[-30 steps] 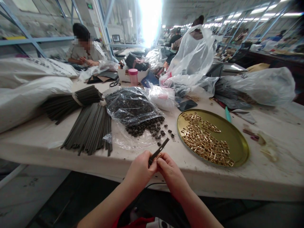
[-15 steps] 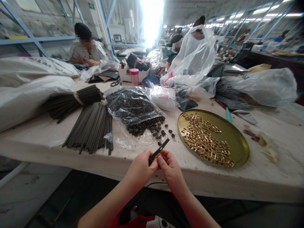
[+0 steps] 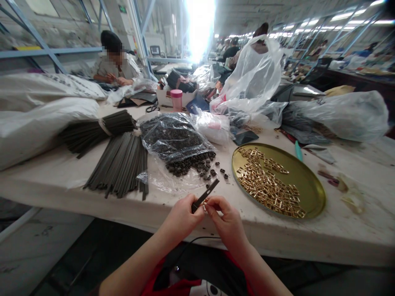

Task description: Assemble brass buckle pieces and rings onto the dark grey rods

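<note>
My left hand [image 3: 184,213] is closed around a narrow dark strap [image 3: 207,192] with a small slot near its upper end. The strap slants up to the right above the front edge of the table. Close beside it, my right hand [image 3: 226,218] has thumb and forefinger pinched together at a small gold buckle [image 3: 206,201]. Fingers partly cover the buckle, and I cannot tell whether the strap passes through it. To the right, a round gold tray [image 3: 311,185] holds a heap of similar gold buckles [image 3: 268,187].
Left of me lie a spread of dark straps [image 3: 120,164] and a tied bundle [image 3: 105,127]. A clear bag [image 3: 175,135] spills small dark loops [image 3: 200,166]. Behind stand a pink-lidded jar [image 3: 176,100] and plastic bags [image 3: 251,78]. A co-worker [image 3: 115,65] sits at the back left.
My right hand has drawn slightly to the right, so a little gap shows between the hands. The strap stays in my left hand at nearly the same angle.
</note>
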`<state>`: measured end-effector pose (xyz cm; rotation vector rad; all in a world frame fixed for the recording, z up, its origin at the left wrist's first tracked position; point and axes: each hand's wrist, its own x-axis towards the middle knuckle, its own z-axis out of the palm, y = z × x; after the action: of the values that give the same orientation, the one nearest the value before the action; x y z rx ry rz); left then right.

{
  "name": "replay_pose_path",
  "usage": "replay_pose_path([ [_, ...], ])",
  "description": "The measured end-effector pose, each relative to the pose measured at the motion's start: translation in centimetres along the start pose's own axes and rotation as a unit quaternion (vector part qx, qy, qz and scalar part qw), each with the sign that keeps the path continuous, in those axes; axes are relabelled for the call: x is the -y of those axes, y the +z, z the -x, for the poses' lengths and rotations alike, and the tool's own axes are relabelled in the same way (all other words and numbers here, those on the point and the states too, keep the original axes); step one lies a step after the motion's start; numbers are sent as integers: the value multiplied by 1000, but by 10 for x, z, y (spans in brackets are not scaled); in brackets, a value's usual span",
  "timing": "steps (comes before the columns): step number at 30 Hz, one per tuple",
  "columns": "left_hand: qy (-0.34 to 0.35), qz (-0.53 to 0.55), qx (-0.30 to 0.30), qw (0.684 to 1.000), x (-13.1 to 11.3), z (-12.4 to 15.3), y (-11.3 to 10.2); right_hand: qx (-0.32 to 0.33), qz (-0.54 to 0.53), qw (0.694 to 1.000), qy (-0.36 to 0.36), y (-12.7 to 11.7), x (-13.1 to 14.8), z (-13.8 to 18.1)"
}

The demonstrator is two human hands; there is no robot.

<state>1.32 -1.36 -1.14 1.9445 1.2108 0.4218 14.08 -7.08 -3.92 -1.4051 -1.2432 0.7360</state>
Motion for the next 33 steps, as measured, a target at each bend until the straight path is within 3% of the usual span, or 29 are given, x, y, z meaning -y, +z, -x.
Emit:
replay_pose_path([
  [8,-5,13,-1,1000,4,-2,0,12,105,988,-112,-1,6,-3],
  [19,1,3,-13,1000,2,0,1,13,105,989,-105,0,-5,1],
  [33,-16,-30,-2,999,0,2,3,10,229,959,-169,2,-7,-1],
])
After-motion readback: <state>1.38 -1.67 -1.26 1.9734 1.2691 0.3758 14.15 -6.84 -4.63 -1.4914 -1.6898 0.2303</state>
